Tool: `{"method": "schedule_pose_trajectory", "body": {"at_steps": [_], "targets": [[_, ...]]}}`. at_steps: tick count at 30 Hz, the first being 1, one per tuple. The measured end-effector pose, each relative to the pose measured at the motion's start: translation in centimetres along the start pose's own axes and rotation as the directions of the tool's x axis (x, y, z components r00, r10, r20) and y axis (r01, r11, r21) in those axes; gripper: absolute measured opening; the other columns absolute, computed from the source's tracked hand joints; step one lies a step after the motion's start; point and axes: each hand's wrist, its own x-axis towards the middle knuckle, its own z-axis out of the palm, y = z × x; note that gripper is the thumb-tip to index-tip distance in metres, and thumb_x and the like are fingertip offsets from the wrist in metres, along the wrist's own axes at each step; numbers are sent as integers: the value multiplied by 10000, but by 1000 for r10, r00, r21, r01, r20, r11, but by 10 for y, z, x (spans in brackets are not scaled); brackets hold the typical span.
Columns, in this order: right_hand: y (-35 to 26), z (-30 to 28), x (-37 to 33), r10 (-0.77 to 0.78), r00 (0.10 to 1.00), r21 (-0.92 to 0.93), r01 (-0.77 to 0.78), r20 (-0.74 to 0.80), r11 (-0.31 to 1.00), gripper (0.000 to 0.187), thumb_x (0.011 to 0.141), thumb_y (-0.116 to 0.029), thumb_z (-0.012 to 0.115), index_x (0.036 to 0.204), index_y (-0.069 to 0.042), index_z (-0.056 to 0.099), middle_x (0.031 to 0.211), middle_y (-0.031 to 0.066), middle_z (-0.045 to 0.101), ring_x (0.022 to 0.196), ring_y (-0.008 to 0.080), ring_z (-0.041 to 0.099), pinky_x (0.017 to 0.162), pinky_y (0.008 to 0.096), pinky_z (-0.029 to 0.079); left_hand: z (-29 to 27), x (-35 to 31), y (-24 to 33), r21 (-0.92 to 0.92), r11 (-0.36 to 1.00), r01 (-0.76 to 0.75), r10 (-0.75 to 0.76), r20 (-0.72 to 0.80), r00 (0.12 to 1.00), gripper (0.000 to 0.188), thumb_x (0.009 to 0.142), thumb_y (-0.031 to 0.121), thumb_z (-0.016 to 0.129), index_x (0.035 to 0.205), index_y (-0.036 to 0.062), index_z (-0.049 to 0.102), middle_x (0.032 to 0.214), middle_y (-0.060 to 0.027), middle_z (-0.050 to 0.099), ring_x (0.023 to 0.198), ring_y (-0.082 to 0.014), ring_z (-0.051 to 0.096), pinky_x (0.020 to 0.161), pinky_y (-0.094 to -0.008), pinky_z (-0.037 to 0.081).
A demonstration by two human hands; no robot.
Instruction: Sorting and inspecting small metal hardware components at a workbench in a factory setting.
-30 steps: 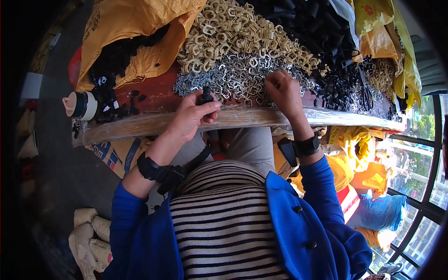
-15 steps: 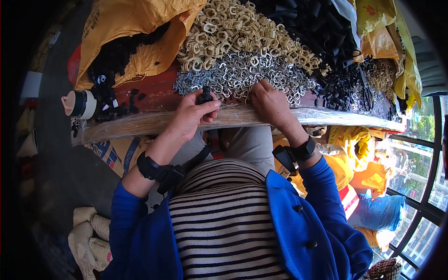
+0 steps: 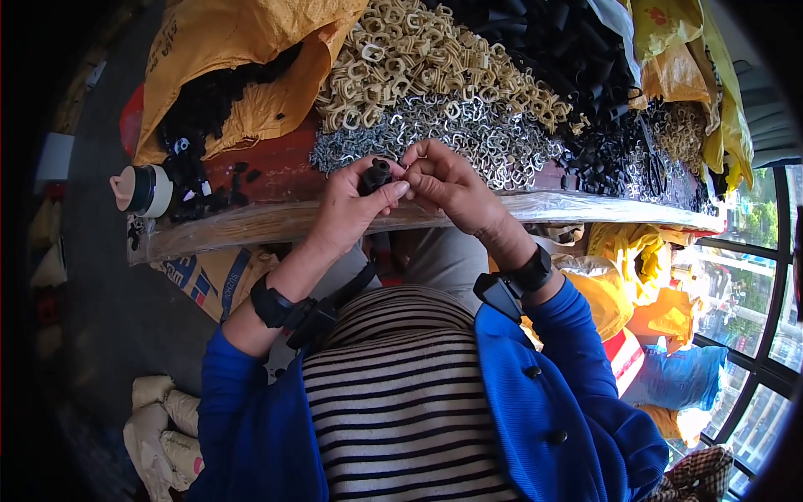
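My left hand is closed round a black tubular plastic part, whose round end points up and away from me. Right beside it, my right hand pinches with thumb and forefinger close to that part. Whatever lies between those fingertips is too small to make out. Just beyond both hands spreads a heap of small bent metal clips, silver with a greyer patch of tiny pieces at its left. Behind the clips rises a pile of cream-coloured plastic buckle rings.
Black tubes are piled at the far right, with small black pieces nearer. An orange woven sack of black parts lies at the left. A cream lidded jar stands by the plastic-wrapped table edge. Bags crowd the right.
My right hand has left the metal clip heap and moved left to meet my left hand. The black part has tilted slightly in my left hand.
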Motion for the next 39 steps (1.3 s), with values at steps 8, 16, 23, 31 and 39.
{"method": "schedule_pose_trajectory", "body": {"at_steps": [8,16,23,31,39], "targets": [[5,4,4,-3,998,61,7,-64,998,139,831,-135,456,934,-48,423,670,-1,486,540,39,420,472,148,326,0,2,-8,37,995,-89,90,-43,995,63,764,87,551,806,43,533,649,6,537,544,-30,453,482,-155,372],[3,7,5,-90,996,-58,88,-18,994,109,831,-121,457,894,-33,450,695,14,513,578,61,464,527,174,381,1,2,-6,-59,998,-2,-5,-126,992,77,776,113,543,781,39,523,635,5,525,549,-37,461,472,-160,370],[1,9,-1,-274,961,-656,184,-36,732,106,800,-106,502,845,-13,476,719,47,545,625,122,527,556,233,421,-2,3,-8,-327,930,166,-201,-77,977,66,777,115,536,786,52,518,661,1,524,557,-57,471,461,-166,372],[-3,9,-4,-393,918,-803,278,59,528,113,751,-81,546,831,-12,507,703,86,537,610,205,543,532,278,425,-2,0,-2,-478,815,327,-337,68,939,108,808,168,490,829,64,511,712,-6,530,577,-87,484,472,-185,389],[-4,1,-4,-459,883,-844,320,102,429,139,695,-68,590,818,-24,541,679,73,493,608,197,515,532,270,413,-6,-2,-11,-532,789,308,-264,160,951,200,813,234,480,912,63,508,808,-31,543,639,-117,518,542,-205,415]]}}
